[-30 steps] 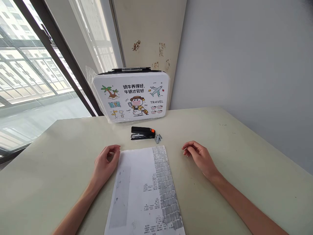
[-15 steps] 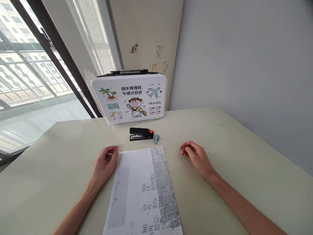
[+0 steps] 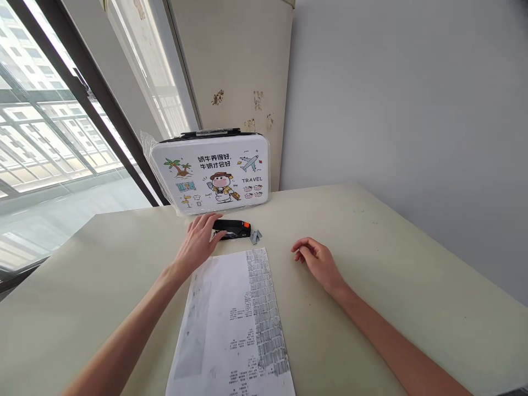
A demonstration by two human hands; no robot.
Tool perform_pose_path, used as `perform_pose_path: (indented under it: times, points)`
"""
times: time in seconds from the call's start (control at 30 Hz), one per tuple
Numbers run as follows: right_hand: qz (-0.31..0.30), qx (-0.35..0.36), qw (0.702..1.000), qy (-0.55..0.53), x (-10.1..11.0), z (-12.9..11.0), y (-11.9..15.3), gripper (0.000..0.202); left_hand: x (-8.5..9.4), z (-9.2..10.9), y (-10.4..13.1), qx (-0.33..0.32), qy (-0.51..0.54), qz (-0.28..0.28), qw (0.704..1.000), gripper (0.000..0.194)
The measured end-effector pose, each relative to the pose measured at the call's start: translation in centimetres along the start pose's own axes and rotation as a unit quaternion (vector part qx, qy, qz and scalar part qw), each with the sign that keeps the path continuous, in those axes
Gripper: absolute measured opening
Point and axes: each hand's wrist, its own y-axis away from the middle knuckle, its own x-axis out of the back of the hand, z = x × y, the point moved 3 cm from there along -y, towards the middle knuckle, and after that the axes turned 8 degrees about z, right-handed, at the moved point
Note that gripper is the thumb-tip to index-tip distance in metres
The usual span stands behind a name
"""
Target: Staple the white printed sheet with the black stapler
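L hand (image 3: pixel 201 240) open at stapler's (image 3: pixel 233 228) L end, above paper (image 3: pixel 231 324).

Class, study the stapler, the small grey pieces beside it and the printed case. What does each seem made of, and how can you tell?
Stapler: probably satin black plastic, with soft highlights.
Grey pieces: likely metal staple strips, dull silver-grey and straight-edged.
Case: perhaps hard plastic, smooth and white, with crinkled clear wrap around it.

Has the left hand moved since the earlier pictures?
Yes: the left hand has gone forward and to the right, from beside the paper to the left end of the stapler.
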Motion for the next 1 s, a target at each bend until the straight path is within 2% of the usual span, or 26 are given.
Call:
perform_pose_path:
  times: [0.1, 0.2, 0.3, 0.4, 0.5, 0.63, 0.7, 0.8, 0.9, 1.0]
  points:
    - [-0.002, 0.002, 1.000, -0.007, 0.1, 0.0, 0.0, 0.018, -1.0, -0.4, -1.6, -0.005, -0.005, -0.043, 0.999, 0.039]
    - [-0.003, 0.002, 1.000, -0.015, 0.2, 0.0, -0.1, 0.019, -0.9, -0.7, -1.9, 0.004, -0.013, -0.049, 0.999, 0.034]
    - [-0.001, 0.001, 1.000, -0.025, 0.3, -0.1, -0.2, 0.018, 0.2, -0.6, -1.2, 0.019, -0.026, -0.033, 0.999, 0.036]
    - [0.000, -0.001, 0.999, -0.036, 0.3, -0.2, -0.3, 0.017, 1.9, 0.5, 0.0, 0.039, -0.032, 0.007, 0.999, 0.039]
    - [0.011, -0.002, 0.999, -0.046, 0.4, -0.2, -0.4, 0.017, 3.5, 3.3, 1.1, 0.043, -0.005, 0.040, 0.998, 0.037]
    - [0.050, 0.000, 0.997, -0.057, 1.7, 0.2, -1.4, 0.016, 3.9, 9.7, 1.9, -0.006, 0.086, 0.035, 0.996, 0.028]
    - [0.079, 0.001, 0.995, -0.062, 3.1, 0.6, -2.1, 0.016, 2.9, 13.1, 2.4, -0.030, 0.133, 0.005, 0.991, 0.023]
    - [0.111, -0.003, 0.991, -0.069, 5.5, 1.2, -2.8, 0.017, 0.5, 17.2, 3.4, -0.069, 0.174, -0.039, 0.982, 0.019]
    - [0.106, -0.007, 0.992, -0.074, 7.3, 1.6, -2.7, 0.019, -2.1, 19.7, 4.5, -0.093, 0.186, -0.067, 0.976, 0.017]
    - [0.068, -0.007, 0.995, -0.067, 8.0, 1.3, -1.8, 0.019, -3.9, 20.9, 5.4, -0.095, 0.187, -0.079, 0.975, 0.016]
